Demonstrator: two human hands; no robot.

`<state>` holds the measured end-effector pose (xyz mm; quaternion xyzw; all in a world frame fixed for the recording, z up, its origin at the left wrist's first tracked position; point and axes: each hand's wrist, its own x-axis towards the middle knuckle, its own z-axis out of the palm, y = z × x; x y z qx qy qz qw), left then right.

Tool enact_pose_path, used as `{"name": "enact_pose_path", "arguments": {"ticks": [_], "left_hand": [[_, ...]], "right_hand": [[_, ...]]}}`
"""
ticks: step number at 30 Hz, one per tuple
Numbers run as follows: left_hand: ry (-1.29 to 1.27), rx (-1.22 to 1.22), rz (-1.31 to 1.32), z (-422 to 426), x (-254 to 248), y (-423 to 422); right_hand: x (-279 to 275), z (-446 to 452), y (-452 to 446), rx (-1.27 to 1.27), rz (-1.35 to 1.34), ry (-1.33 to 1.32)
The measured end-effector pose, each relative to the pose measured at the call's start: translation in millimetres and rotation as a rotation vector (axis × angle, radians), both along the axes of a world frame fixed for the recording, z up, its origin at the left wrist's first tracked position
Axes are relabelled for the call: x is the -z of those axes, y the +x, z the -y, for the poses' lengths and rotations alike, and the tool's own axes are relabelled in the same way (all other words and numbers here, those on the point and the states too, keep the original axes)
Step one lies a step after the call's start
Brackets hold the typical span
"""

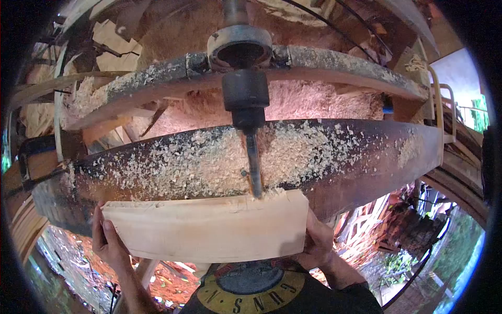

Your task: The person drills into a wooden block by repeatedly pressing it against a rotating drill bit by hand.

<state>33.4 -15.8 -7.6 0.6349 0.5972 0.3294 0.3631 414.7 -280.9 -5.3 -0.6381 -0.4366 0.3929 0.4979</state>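
Observation:
A pale wooden board (209, 230) lies lengthwise in front of me, its far edge against the dark work beam. My left hand (111, 243) is closed on the board's left end, thumb and fingers at the edge. At the opposite end my right hand (318, 238) grips the board, with some of its fingers hidden behind the wood. A long drill bit (253, 165) hangs from a dark chuck (246, 91) and meets the far edge right of the middle. The tip looks blurred. Small notches mark that edge near it.
Wood chips (198, 165) cover much of the dark beam (371, 162). Behind it runs a second chip-covered rail (334, 63) with a metal ring (240, 44) around the spindle. Offcuts (361, 225) lie on the ground at right. A bent pipe frame (438, 104) stands at far right.

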Motion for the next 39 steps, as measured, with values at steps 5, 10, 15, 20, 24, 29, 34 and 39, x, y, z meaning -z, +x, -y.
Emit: {"name": "enact_pose_path", "arguments": {"ticks": [5,10,15,20,24,29,34,39], "left_hand": [[0.018,0.007,-0.008,0.7,3.9,-1.7],[0.025,0.013,0.029,-0.3,4.0,1.3],[0.027,0.003,-0.006,0.6,1.3,8.2],[0.014,-0.026,-0.002,0.4,-0.1,12.8],[-0.001,-0.069,-0.013,-3.9,1.4,13.9],[0.003,-0.074,0.041,-15.4,8.6,9.8],[0.013,-0.027,0.003,-10.4,3.6,12.4],[0.018,-0.006,-0.016,-8.4,4.1,12.7]], "right_hand": [[1.5,-0.8,3.7,-0.014,-0.028,0.018],[-2.2,4.8,7.7,-0.026,0.277,-0.008],[-0.8,7.9,6.6,-0.011,0.235,-0.105],[3.1,5.6,10.8,-0.036,0.213,-0.173],[7.6,-7.2,19.5,-0.05,0.244,-0.127],[8.6,-14.3,27.3,-0.107,0.326,-0.128],[5.6,-6.3,12.7,-0.032,0.153,-0.105],[3.9,15.0,5.1,-0.071,0.16,-0.19]]}}
